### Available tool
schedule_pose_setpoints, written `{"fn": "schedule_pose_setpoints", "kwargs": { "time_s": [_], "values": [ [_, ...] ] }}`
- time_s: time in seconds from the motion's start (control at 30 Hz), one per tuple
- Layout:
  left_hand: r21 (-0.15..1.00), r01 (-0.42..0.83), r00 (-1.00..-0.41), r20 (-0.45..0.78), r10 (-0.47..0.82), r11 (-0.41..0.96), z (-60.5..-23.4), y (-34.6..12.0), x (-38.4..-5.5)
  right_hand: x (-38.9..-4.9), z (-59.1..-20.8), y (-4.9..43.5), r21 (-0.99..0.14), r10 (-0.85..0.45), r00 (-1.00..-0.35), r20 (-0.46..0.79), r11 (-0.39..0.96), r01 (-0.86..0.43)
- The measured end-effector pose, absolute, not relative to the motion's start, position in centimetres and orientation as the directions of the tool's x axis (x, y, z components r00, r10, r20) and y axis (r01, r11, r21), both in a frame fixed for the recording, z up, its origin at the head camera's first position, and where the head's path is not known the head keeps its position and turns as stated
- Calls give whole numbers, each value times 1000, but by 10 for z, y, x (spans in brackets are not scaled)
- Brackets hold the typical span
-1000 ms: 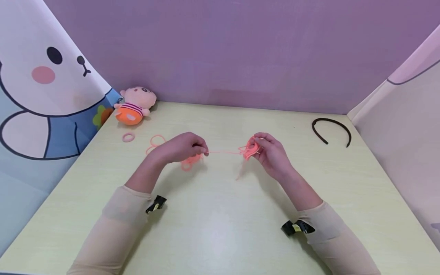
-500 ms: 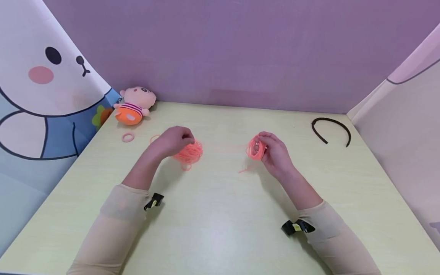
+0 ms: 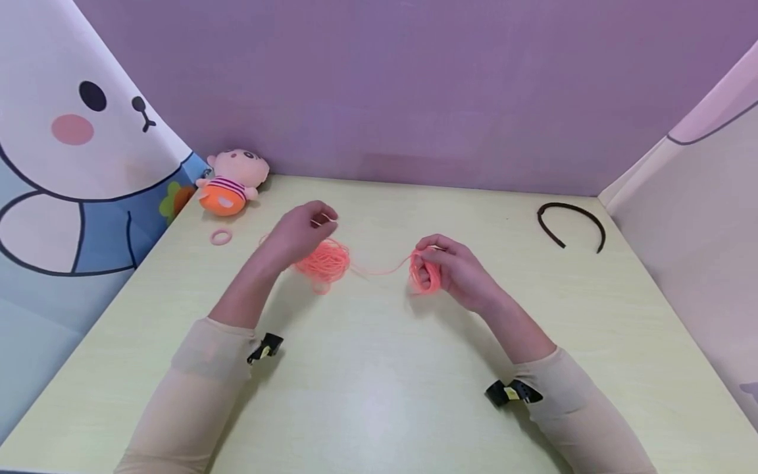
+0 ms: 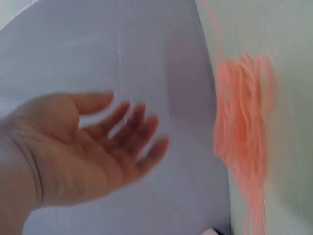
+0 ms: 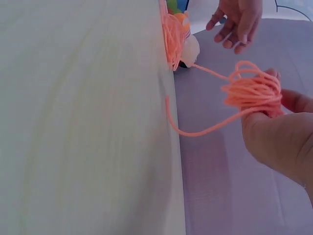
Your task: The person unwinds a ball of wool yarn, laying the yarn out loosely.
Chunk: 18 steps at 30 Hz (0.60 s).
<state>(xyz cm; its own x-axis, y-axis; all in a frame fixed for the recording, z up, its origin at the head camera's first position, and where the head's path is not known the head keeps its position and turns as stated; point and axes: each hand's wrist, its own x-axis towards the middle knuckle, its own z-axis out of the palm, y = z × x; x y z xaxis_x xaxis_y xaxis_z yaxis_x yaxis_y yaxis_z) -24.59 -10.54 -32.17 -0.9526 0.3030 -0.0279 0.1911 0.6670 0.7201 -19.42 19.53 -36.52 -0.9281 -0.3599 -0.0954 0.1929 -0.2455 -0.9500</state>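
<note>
My right hand (image 3: 458, 271) holds a small wound coil of coral yarn (image 3: 425, 275) between thumb and fingers. In the right wrist view the coil (image 5: 254, 93) shows its loops, and a loose tail hangs from it. One strand runs from the coil leftward to a larger loose heap of the same yarn (image 3: 324, 261) on the table. Above and just behind that heap is my left hand (image 3: 302, 234), its fingers relaxed and slightly bent. The left wrist view shows the left hand (image 4: 98, 142) empty, apart from the yarn heap (image 4: 242, 117).
A plush doll (image 3: 231, 181) in an orange bottom sits at the table's back left corner. In front of it lies a pink ring (image 3: 221, 237). A black headband (image 3: 571, 209) lies at the back right. A purple panel (image 3: 414, 92) closes off the back.
The left hand has let go of the strand and moved left and back, above the heap. The strand now hangs slack. The right hand has turned the coil and lowered slightly.
</note>
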Motion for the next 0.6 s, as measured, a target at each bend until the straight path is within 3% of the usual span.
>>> {"fn": "schedule_pose_setpoints", "kwargs": {
  "time_s": [0.23, 0.6],
  "values": [
    [769, 376, -819, 16, 573, 516, -330, -67, -225, -192, -363, 194, -960, -442, -894, -72, -213, 183],
    [780, 358, -788, -41, 614, 513, -347, -38, -209, -191, -365, 195, -968, -521, -854, -20, -204, 147]
  ]
}}
